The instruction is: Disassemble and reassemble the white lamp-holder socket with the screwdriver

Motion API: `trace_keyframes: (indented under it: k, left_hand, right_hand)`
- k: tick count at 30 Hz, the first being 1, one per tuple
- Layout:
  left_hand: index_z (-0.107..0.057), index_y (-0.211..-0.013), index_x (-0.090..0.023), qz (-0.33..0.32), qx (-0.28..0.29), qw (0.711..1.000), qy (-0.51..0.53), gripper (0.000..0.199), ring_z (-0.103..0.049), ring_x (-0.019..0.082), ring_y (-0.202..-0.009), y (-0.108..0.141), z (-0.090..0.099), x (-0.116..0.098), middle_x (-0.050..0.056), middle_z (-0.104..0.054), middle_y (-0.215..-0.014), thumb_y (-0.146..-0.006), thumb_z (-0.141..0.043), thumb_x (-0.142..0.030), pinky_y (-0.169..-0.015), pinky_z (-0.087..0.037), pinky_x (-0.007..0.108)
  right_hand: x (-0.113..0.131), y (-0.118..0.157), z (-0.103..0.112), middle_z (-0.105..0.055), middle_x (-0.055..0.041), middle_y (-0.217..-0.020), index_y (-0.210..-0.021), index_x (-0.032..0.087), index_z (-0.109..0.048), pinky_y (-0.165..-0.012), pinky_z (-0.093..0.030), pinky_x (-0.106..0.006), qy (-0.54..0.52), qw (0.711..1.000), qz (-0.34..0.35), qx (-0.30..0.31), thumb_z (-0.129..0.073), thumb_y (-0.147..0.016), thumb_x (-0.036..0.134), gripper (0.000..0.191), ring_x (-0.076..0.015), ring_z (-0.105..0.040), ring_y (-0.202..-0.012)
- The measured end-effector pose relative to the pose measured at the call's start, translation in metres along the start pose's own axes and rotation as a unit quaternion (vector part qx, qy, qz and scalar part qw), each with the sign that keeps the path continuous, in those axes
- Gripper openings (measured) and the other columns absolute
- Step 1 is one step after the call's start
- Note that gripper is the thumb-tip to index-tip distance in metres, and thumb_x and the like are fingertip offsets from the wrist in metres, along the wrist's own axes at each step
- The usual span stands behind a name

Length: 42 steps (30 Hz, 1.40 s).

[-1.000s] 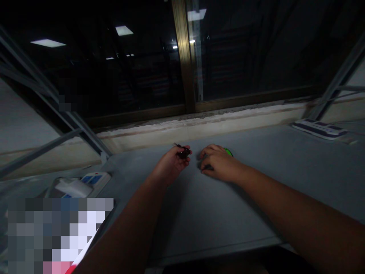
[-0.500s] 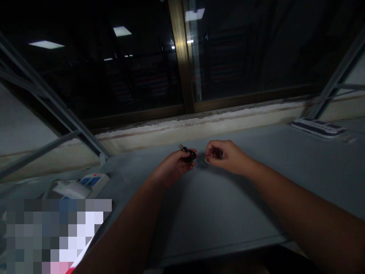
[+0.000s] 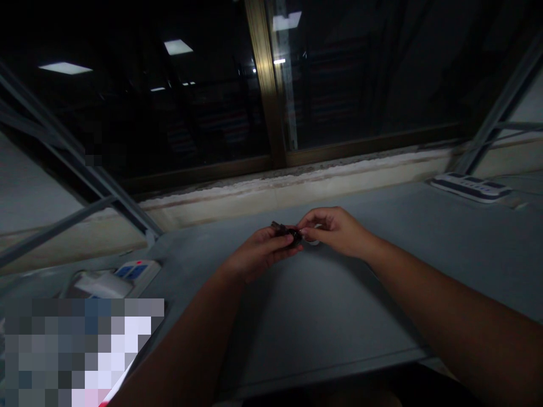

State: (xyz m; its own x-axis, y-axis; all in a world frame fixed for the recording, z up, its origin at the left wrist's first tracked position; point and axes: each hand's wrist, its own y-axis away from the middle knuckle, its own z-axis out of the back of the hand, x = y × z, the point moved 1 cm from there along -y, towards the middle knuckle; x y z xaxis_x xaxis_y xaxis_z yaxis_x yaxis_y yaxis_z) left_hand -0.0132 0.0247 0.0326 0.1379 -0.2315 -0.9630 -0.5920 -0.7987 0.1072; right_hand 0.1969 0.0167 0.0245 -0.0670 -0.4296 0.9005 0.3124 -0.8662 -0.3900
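Observation:
My left hand (image 3: 265,251) is closed around a small dark bundle (image 3: 294,236), its thumb pressed on top. A short metallic-looking end (image 3: 278,226) sticks out of the bundle toward the window; blur and dim light hide its exact kind. My right hand (image 3: 328,229) pinches at the bundle's right side, fingertips touching or almost touching it. Beneath its thumb shows a thin, pale curved thing (image 3: 313,243), perhaps a ring or loop. Both hands are just above the grey tabletop (image 3: 331,316), near its middle.
At the left lies a power strip (image 3: 146,271) with a white adapter (image 3: 106,284) on it. Another power strip (image 3: 470,188) sits at the back right. Metal frame bars (image 3: 127,206) rise at both sides. Behind the table is a dark window (image 3: 190,113) above a sill. A pixelated patch covers the lower left.
My hands have come together: the left moved slightly right with the dark bundle, and the right hand's fingertips now meet its side. The pale curved thing shows more clearly under my right thumb.

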Motion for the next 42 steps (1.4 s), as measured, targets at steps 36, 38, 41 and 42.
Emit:
trace_keyframes:
  k: [36,38,41,42]
  left_hand:
    - [-0.074,-0.105,-0.011,-0.002,-0.039,0.999,-0.010,0.031,-0.072,0.018,-0.097,0.000,0.002,-0.001,0.011,-0.075,-0.109,-0.078,-0.084,-0.022,-0.104,-0.051,0.036]
    - [-0.074,-0.106,-0.012,-0.003,-0.036,0.999,-0.010,0.032,-0.072,0.018,-0.098,0.000,0.003,0.000,0.011,-0.075,-0.111,-0.078,-0.084,-0.023,-0.104,-0.051,0.036]
    - [-0.074,-0.105,-0.013,-0.005,-0.025,1.000,-0.005,0.032,-0.072,0.019,-0.099,0.000,0.003,0.001,0.010,-0.075,-0.110,-0.076,-0.086,-0.023,-0.103,-0.051,0.036]
    - [-0.074,-0.105,-0.013,-0.006,-0.022,1.000,-0.004,0.033,-0.072,0.019,-0.099,0.000,0.003,0.000,0.010,-0.075,-0.109,-0.076,-0.086,-0.023,-0.103,-0.051,0.036]
  right_hand:
    - [-0.005,-0.005,0.017,-0.075,-0.0060,-0.106,-0.071,0.020,-0.057,-0.079,-0.051,-0.032,-0.015,0.999,0.007,-0.047,-0.075,-0.078,0.036,0.025,-0.0157,-0.067,-0.085]
    - [-0.005,-0.005,0.013,-0.074,-0.0059,-0.110,-0.072,0.020,-0.058,-0.084,-0.051,-0.033,-0.039,0.998,0.017,-0.043,-0.076,-0.078,0.035,0.024,-0.0156,-0.068,-0.088]
    - [-0.006,-0.005,0.007,-0.074,-0.0067,-0.113,-0.074,0.020,-0.061,-0.092,-0.050,-0.036,-0.045,0.998,0.024,-0.029,-0.077,-0.079,0.034,0.022,-0.0168,-0.069,-0.096]
    - [-0.007,-0.004,0.006,-0.074,-0.0070,-0.113,-0.074,0.019,-0.062,-0.094,-0.049,-0.036,-0.046,0.998,0.023,-0.024,-0.077,-0.079,0.034,0.022,-0.0172,-0.069,-0.099]
